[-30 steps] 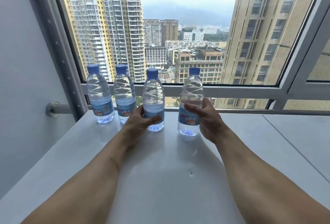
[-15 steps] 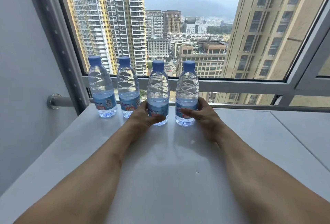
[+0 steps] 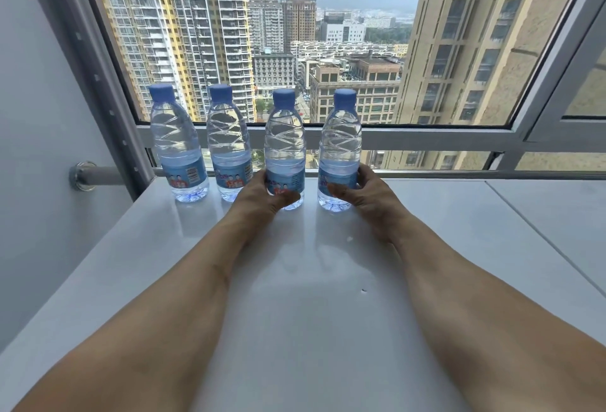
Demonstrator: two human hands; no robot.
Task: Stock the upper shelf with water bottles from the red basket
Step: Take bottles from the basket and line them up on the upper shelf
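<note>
Several clear water bottles with blue caps and blue labels stand upright in a row at the back of the white upper shelf (image 3: 328,296), by the window. My left hand (image 3: 262,196) grips the third bottle (image 3: 284,149) low down around its label. My right hand (image 3: 364,193) grips the fourth bottle (image 3: 341,146), the rightmost, at its label. The first bottle (image 3: 175,146) and the second bottle (image 3: 228,146) stand free to the left. The red basket is out of view.
A grey upright post with holes (image 3: 95,77) rises at the shelf's back left corner, and a metal rail (image 3: 108,177) runs behind the bottles. A window frame (image 3: 426,141) lies just behind the row. A second white shelf panel (image 3: 557,214) adjoins on the right.
The right hand slid the fourth bottle back and leftwards into line with the others. The left hand kept its hold on the third bottle. The camera tilted slightly.
</note>
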